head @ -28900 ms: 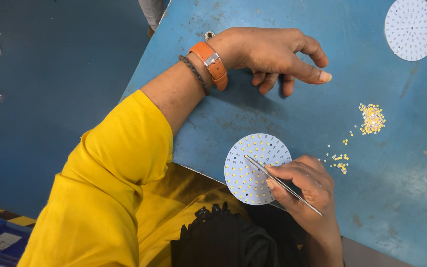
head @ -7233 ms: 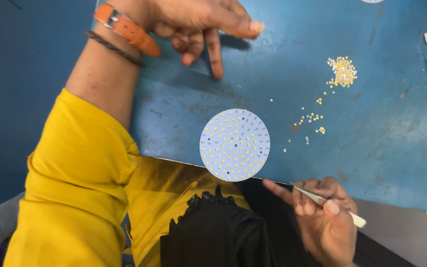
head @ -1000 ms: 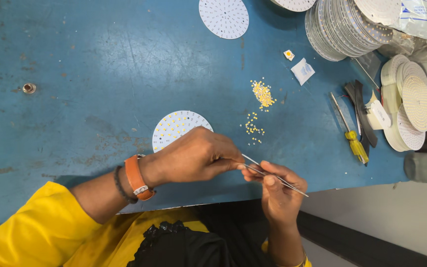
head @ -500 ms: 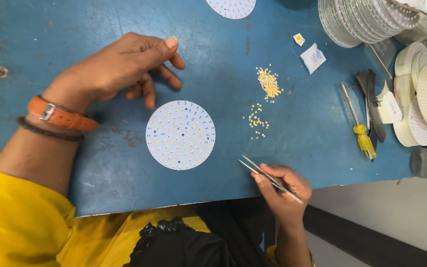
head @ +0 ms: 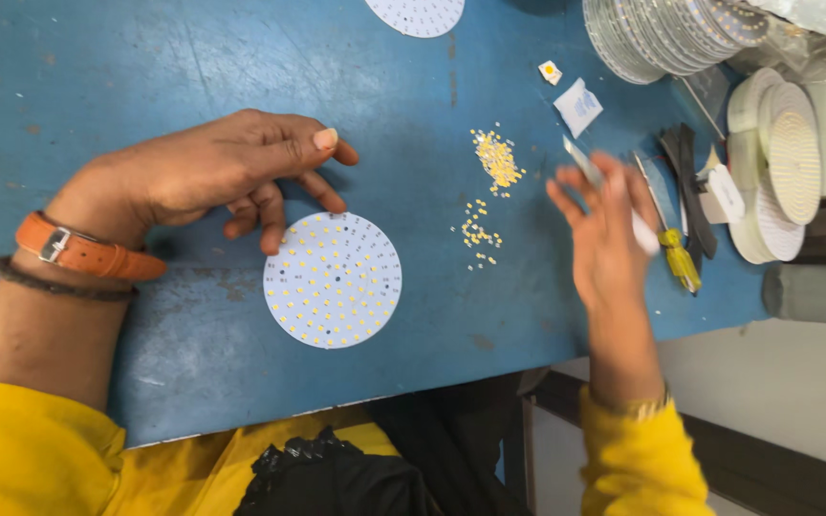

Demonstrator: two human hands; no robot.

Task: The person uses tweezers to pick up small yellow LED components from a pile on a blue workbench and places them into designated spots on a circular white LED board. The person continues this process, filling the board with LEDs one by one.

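A round white board (head: 334,279) dotted with small yellow chips lies on the blue table (head: 145,76) near its front edge. My left hand (head: 212,177) rests flat just above and left of the board, fingertips touching its upper rim, holding nothing. My right hand (head: 604,234) is blurred in motion to the right of the board, raised over the table and holding thin metal tweezers (head: 597,186). Loose yellow chips (head: 496,158) lie in a small heap between the board and my right hand, with a few scattered chips (head: 478,234) below it.
A yellow-handled screwdriver (head: 673,250) and dark tools (head: 690,182) lie at the right. Stacks of round white boards (head: 662,38) and discs (head: 781,162) fill the far right. Another round board (head: 416,13) sits at the top edge. Small white packets (head: 577,103) lie nearby.
My right hand has lifted from the table's front edge and swung up to the right with the tweezers. My left hand has moved closer to the board.
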